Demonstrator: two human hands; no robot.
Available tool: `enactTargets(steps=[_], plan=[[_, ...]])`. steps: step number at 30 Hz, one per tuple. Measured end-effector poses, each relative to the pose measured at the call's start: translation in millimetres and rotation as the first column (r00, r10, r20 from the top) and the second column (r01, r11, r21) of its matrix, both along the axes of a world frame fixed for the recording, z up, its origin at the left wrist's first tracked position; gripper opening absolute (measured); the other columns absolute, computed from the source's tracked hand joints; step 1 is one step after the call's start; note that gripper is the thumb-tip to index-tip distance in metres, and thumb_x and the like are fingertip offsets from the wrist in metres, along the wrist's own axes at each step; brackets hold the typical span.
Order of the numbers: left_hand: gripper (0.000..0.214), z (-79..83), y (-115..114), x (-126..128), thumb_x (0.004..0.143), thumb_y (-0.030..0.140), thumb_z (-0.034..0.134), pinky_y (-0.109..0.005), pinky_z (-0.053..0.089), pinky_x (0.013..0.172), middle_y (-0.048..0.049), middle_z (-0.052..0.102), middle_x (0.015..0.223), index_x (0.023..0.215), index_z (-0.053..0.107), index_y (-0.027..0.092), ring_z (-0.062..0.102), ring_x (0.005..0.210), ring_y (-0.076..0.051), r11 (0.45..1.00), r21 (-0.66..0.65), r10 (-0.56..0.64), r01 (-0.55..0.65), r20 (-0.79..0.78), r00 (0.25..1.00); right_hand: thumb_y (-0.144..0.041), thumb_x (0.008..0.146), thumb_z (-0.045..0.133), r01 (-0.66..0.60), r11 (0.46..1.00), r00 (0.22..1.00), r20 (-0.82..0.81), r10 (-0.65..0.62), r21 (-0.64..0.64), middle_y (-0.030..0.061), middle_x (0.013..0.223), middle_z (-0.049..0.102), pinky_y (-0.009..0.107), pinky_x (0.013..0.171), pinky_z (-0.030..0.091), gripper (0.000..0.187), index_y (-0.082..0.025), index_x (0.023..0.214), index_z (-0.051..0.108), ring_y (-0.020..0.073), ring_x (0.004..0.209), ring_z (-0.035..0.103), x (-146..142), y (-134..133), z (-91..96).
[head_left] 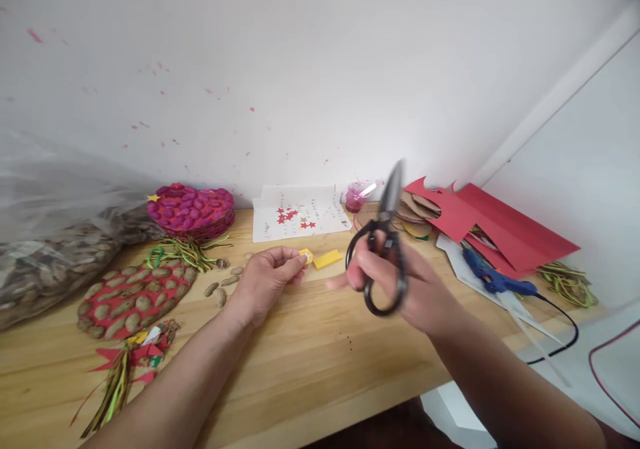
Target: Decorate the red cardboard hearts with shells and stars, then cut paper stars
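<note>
Between thumb and fingertips, my left hand [273,279] pinches a small piece of yellow paper [307,256] with a pale star shape on it. Just right of those fingertips, a folded yellow paper strip [327,259] lies on the table. My right hand [400,269], blurred by motion, is raised above the table and grips a pair of black-handled scissors [389,195]. Their blades point up, away from the paper. Behind the hands, a white printed sheet [320,227] carries several small red stars [287,216].
Left are a red base covered with peanuts [133,299], magenta-painted peanuts [193,209], a plastic bag of peanuts [55,255] and a bundle of green stems [113,395]. On the right lie red paper [510,225] and a blue glue gun [497,279] with its cord. The wooden table [310,369] ends in front.
</note>
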State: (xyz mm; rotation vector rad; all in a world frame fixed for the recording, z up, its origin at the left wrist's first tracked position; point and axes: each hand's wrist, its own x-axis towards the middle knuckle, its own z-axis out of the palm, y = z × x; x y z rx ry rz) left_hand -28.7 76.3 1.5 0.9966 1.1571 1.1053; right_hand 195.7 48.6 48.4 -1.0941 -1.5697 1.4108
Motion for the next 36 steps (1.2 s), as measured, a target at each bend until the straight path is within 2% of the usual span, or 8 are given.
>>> enactTargets(steps=[3, 8, 11, 15, 19, 25, 30, 36], plan=[[0.038, 1.2, 1.8, -1.0, 0.058, 0.044, 0.088, -0.023, 0.045, 0.063, 0.0005, 0.066, 0.066, 0.073, 0.070, 0.014, 0.055, 0.059, -0.010, 0.998, -0.030, 0.058, -0.055, 0.093, 0.994, -0.053, 0.086, 0.069, 0.037, 0.996, 0.998, -0.041, -0.040, -0.081, -0.0020, 0.074, 0.060, 0.037, 0.085, 0.051, 0.035, -0.022, 0.085, 0.052, 0.0179, 0.079, 0.068, -23.6, 16.1, 0.5], [0.038, 4.4, 2.4, -2.1, 0.058, 0.042, 0.089, -0.023, 0.046, 0.064, 0.0001, 0.066, 0.068, 0.072, 0.069, 0.013, 0.055, 0.061, -0.009, 0.997, -0.053, 0.060, -0.053, 0.144, 0.988, -0.057, 0.080, 0.072, -0.005, 0.978, 1.000, -0.014, 0.002, -0.210, 0.0031, 0.081, 0.070, 0.035, 0.080, 0.050, 0.042, -0.021, 0.088, 0.053, 0.0192, 0.084, 0.068, -34.6, 42.9, -30.0], [0.037, 6.2, 1.4, -1.9, 0.060, 0.043, 0.088, -0.023, 0.046, 0.063, 0.0000, 0.064, 0.067, 0.072, 0.069, 0.013, 0.054, 0.062, -0.009, 0.998, -0.046, 0.046, -0.040, 0.127, 0.991, -0.053, 0.077, 0.076, 0.108, 0.977, 0.994, 0.021, -0.106, -0.185, 0.0043, 0.081, 0.070, 0.034, 0.077, 0.051, 0.039, -0.020, 0.086, 0.055, 0.0214, 0.085, 0.069, -30.3, 54.1, -36.3], [0.036, 5.0, 0.0, -1.0, 0.062, 0.043, 0.087, -0.023, 0.045, 0.063, -0.0007, 0.065, 0.068, 0.073, 0.070, 0.014, 0.053, 0.062, -0.010, 0.998, -0.049, 0.033, -0.028, 0.104, 0.994, -0.048, 0.074, 0.079, 0.253, 0.964, 0.967, 0.018, -0.252, -0.081, 0.0027, 0.085, 0.070, 0.033, 0.080, 0.050, 0.038, -0.021, 0.087, 0.056, 0.0199, 0.087, 0.068, -22.0, 63.4, -30.4], [0.033, 0.5, -0.8, -0.3, 0.065, 0.043, 0.085, -0.022, 0.044, 0.064, -0.0004, 0.065, 0.070, 0.077, 0.071, 0.015, 0.053, 0.063, -0.010, 0.998, -0.060, 0.009, -0.003, 0.098, 0.995, -0.051, 0.074, 0.078, 0.116, 0.985, 0.990, -0.061, -0.125, -0.124, -0.0017, 0.068, 0.065, 0.032, 0.070, 0.053, 0.039, -0.019, 0.077, 0.056, 0.0175, 0.067, 0.069, -25.0, 58.5, -23.8], [0.031, -1.9, -2.7, 1.2, 0.071, 0.043, 0.082, -0.021, 0.038, 0.058, 0.0009, 0.062, 0.065, 0.078, 0.070, 0.015, 0.048, 0.060, -0.008, 0.999, -0.028, -0.017, 0.019, 0.057, 0.998, -0.042, 0.071, 0.083, -0.069, 0.960, 0.983, -0.181, 0.020, -0.270, -0.0067, 0.054, 0.056, 0.030, 0.059, 0.055, 0.032, -0.017, 0.073, 0.062, 0.0128, 0.051, 0.063, -38.4, 45.2, -29.7], [0.031, -1.1, -6.7, 4.6, 0.073, 0.044, 0.080, -0.021, 0.034, 0.056, 0.0019, 0.059, 0.062, 0.078, 0.070, 0.015, 0.044, 0.057, -0.008, 0.999, -0.024, -0.036, 0.036, 0.005, 0.999, -0.036, 0.072, 0.083, -0.078, 0.960, 0.980, -0.198, 0.024, -0.268, -0.0073, 0.053, 0.057, 0.026, 0.053, 0.053, 0.027, -0.016, 0.085, 0.070, 0.0108, 0.047, 0.060, -39.6, 42.5, -36.7], [0.033, 0.2, -9.4, 6.8, 0.072, 0.045, 0.080, -0.022, 0.032, 0.055, 0.0021, 0.059, 0.062, 0.080, 0.069, 0.015, 0.044, 0.057, -0.009, 0.999, -0.012, -0.031, 0.031, -0.045, 0.998, -0.035, 0.073, 0.081, -0.041, 0.960, 0.985, -0.171, -0.007, -0.278, -0.0073, 0.051, 0.057, 0.024, 0.050, 0.050, 0.023, -0.016, 0.081, 0.070, 0.0106, 0.043, 0.060, -39.4, 39.4, -34.3]])
